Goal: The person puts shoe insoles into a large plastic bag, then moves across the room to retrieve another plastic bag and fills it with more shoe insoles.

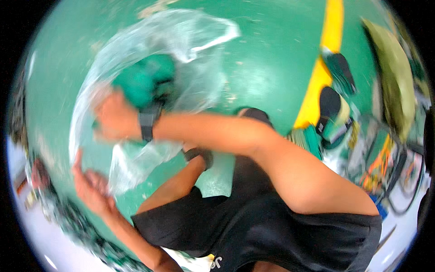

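Note:
A clear plastic bag (199,25) lies spread on the green floor, with a dark green soft bundle (147,77) in it. My right hand (115,115), wearing a dark wristwatch (148,122), reaches across to the left at the bag, close beside the bundle. Motion smears its fingers, so any grip on the plastic cannot be made out. Lower left, my left hand (93,186) is near the bag's lower edge, palm turned up and fingers apart, with nothing seen in it.
A yellow stripe (333,27) crosses the floor. Along the right are sole-shaped green and black pieces (330,104), a ribbed green bundle (308,140), an olive sack (394,77), and a clear bag with orange cords (380,158). A blurred green-white heap (77,222) lines the left.

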Available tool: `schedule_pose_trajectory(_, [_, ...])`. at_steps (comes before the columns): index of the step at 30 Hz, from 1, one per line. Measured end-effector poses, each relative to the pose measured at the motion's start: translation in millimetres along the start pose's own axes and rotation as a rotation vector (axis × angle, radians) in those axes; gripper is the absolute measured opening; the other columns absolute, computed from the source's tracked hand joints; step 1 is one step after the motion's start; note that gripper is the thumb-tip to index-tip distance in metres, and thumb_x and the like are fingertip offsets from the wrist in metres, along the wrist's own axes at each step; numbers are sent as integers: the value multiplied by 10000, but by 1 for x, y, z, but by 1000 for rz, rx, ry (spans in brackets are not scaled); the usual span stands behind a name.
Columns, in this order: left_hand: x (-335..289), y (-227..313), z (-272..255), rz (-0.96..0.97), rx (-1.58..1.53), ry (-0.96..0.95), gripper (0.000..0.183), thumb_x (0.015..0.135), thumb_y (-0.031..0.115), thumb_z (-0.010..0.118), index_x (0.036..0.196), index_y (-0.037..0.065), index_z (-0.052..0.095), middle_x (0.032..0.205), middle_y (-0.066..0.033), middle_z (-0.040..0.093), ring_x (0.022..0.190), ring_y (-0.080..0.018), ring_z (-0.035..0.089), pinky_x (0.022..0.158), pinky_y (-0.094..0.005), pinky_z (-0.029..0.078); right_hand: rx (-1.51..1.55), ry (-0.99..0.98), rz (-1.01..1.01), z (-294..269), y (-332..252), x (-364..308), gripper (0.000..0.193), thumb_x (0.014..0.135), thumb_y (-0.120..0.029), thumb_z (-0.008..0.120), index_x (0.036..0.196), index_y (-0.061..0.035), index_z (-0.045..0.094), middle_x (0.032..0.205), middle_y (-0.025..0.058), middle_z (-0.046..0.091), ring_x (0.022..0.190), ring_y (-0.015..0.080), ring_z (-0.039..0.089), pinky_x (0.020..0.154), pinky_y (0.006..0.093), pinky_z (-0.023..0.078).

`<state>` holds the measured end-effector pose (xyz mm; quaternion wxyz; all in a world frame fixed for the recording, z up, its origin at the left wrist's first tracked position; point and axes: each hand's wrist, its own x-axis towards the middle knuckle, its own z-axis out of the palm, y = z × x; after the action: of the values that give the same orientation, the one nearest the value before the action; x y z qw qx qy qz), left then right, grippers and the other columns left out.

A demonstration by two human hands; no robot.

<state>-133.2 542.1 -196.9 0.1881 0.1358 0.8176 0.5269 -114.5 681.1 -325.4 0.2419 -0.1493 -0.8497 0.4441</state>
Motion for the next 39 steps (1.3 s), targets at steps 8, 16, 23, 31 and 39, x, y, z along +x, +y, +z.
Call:
schedule_pose_trajectory(8, [10, 38, 42, 85, 35, 85, 385, 960, 262, 399, 1264, 44, 489, 566, 92, 191, 469, -1, 197, 389, -168, 171, 767, 22, 335, -128, 83, -274, 198, 831, -220, 564, 890, -37, 610, 872, 133, 623, 747, 262, 590, 683, 386, 470])
schedule_pose_trajectory(16, [57, -16, 31, -30, 474, -72, 433, 903, 275, 433, 1280, 69, 493, 1156, -66, 513, 1090, -182, 443, 937, -351, 319, -1125, 665, 993, -435, 363, -503, 539, 745, -336, 628, 1064, 78, 494, 1094, 252, 486, 1041, 395, 468, 889, 471, 386])
schedule_pose_trajectory(23, [113, -72, -52, 264, 1031, -318, 425, 906, 279, 423, 1240, 35, 523, 1264, -114, 500, 1181, -245, 433, 1005, -370, 286, -942, 435, 1393, -532, 428, -546, 681, 844, -608, 362, 1229, -60, 487, 1337, 233, 381, 1202, 407, 389, 993, 518, 285])
schedule_pose_trajectory(31, [81, -45, 8, 4, 791, -195, 402, 918, 220, 384, 1203, -19, 536, 1233, -137, 521, 1161, -236, 448, 1017, -356, 283, -534, 132, 1332, -489, 382, -450, 952, 611, -736, 581, 1191, 17, 535, 1152, 259, 548, 1084, 386, 525, 947, 421, 397])
schedule_pose_trajectory(39, [26, -15, -25, -80, 649, -104, 312, 891, 183, 522, 1129, -8, 588, 1049, -65, 574, 913, -114, 506, 806, -237, 382, 119, -209, 1142, -458, 381, -380, 976, 622, -534, 729, 1326, 26, 352, 1247, 186, 493, 1109, 279, 510, 958, 365, 389])
